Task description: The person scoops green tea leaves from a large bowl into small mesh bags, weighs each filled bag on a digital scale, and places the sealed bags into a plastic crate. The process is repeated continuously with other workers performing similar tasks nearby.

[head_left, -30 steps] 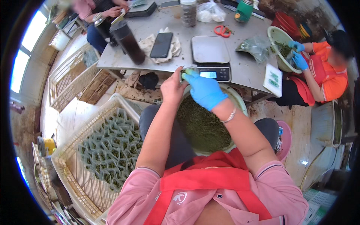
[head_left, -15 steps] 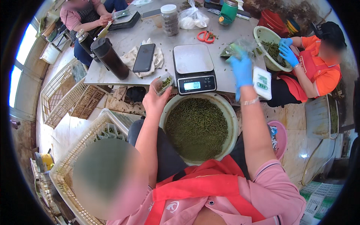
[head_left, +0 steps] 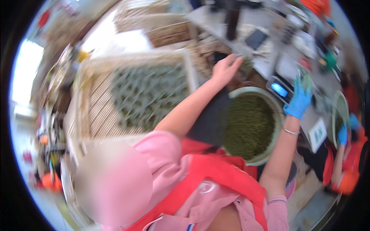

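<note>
My bare left hand (head_left: 224, 70) is closed on a small clear bag (head_left: 246, 67) with green bits inside, held near the table's edge. My right hand, in a blue glove (head_left: 298, 101), is beside the scale (head_left: 280, 89), whose display is lit. At its fingertips is a clear plastic bag (head_left: 305, 74) with something green in it, smeared by motion. Below and between my hands stands a pale green tub (head_left: 280, 125) full of green granules (head_left: 248, 129). To the left, a cream plastic crate (head_left: 101, 109) holds many filled clear bags (head_left: 150, 94) standing in rows.
A dark phone (head_left: 256, 39) lies on a cloth on the grey table (head_left: 208, 20). A white box (head_left: 317, 134) is at the table's right edge. A co-worker's blue-gloved hand (head_left: 342, 134) is beside another tub (head_left: 340, 103). More crates (head_left: 169, 34) stand behind.
The view has swung left, bringing the crate of bags fully into sight. My left hand still holds its small bag. My right hand has come in from the table's right side toward the scale.
</note>
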Demonstrator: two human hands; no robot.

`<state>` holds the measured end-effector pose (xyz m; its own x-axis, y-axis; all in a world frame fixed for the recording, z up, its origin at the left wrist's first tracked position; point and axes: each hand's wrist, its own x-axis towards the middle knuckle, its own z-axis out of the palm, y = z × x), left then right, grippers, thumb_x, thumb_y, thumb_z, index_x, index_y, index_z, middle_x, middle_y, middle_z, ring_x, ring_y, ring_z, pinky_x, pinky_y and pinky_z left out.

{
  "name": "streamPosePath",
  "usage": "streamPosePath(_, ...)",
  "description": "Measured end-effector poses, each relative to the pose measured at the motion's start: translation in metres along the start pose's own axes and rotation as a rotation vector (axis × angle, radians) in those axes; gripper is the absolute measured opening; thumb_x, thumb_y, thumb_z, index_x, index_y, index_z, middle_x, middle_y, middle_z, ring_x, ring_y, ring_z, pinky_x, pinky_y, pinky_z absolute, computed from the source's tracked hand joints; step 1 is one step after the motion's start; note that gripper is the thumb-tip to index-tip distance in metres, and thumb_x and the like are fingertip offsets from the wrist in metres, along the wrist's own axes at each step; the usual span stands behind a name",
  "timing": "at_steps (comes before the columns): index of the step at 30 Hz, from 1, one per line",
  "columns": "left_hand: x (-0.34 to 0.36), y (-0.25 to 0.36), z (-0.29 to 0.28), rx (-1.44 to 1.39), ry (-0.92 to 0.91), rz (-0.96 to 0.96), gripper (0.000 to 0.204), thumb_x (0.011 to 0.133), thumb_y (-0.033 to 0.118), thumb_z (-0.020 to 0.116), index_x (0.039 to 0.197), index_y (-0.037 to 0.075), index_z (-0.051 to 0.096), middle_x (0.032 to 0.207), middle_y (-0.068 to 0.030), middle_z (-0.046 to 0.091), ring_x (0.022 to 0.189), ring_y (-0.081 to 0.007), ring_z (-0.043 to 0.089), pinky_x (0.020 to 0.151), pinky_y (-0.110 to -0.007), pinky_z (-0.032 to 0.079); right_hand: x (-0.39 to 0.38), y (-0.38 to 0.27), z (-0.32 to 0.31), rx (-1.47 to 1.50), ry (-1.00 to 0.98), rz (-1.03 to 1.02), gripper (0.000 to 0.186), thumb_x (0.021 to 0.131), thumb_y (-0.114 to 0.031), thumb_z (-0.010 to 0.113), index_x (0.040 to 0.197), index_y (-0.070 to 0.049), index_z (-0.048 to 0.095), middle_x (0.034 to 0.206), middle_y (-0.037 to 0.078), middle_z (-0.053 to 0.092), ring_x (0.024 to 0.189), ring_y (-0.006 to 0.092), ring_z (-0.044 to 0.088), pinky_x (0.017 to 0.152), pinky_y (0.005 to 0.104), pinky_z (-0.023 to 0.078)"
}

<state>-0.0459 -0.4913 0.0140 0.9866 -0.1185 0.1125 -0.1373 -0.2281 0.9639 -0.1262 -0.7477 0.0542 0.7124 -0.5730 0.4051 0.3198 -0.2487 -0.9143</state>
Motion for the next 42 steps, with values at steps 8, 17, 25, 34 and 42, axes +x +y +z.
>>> streamPosePath(8,-0.133,0.013,-0.280,0.582,0.521,-0.094,0.038,0.090,0.044,0.049,0.111,0.014,0.061,0.072,-0.0116,0.065,0.068,-0.0199,0.063,0.063,-0.035,0.050,-0.079,0.003,-0.039,0.040,-0.102,0.277,0.035,0.089,-0.005,0.045,0.123,0.003,0.050,0.123,0.014,0.052,0.100,0.0211,0.057,0.087,0.0315,0.046)
streamPosePath(17,-0.265,-0.053,-0.449,1.128,0.565,-0.729,0.051,0.084,0.042,0.043,0.110,-0.001,0.053,0.096,-0.0241,0.062,0.089,-0.0392,0.061,0.082,-0.045,0.045,-0.162,0.033,-0.033,-0.136,-0.597,0.509,0.029,0.091,-0.007,0.048,0.118,0.000,0.055,0.110,0.012,0.060,0.081,0.0167,0.062,0.073,0.0269,0.050)
streamPosePath(25,-0.271,-0.048,-0.428,0.689,0.199,-0.970,0.077,0.070,0.045,0.063,0.128,0.000,0.040,0.108,-0.0176,0.060,0.087,-0.0250,0.062,0.080,-0.035,0.048,-0.213,0.085,-0.045,-0.338,-0.837,0.492,0.033,0.085,-0.001,0.052,0.118,0.003,0.054,0.107,0.011,0.062,0.085,0.0148,0.060,0.073,0.0268,0.050)
streamPosePath(34,-0.226,-0.088,-0.456,1.234,0.024,-0.933,0.055,0.063,0.051,0.067,0.092,0.005,0.067,0.093,-0.0143,0.066,0.086,-0.0244,0.063,0.077,-0.038,0.049,-0.267,0.079,-0.030,-1.107,-1.339,0.217,0.032,0.074,-0.027,0.062,0.102,-0.011,0.063,0.104,0.018,0.062,0.094,0.0362,0.059,0.081,0.0448,0.048)
streamPosePath(42,-0.222,-0.117,-0.460,0.857,0.036,-1.140,0.030,0.075,0.023,0.064,0.091,-0.002,0.060,0.072,-0.0150,0.065,0.051,-0.0270,0.064,0.042,-0.034,0.046,-0.248,0.085,-0.046,-0.559,-1.012,0.541,0.013,0.071,-0.007,0.061,0.084,-0.005,0.061,0.077,0.014,0.063,0.065,0.0276,0.062,0.061,0.0366,0.051)
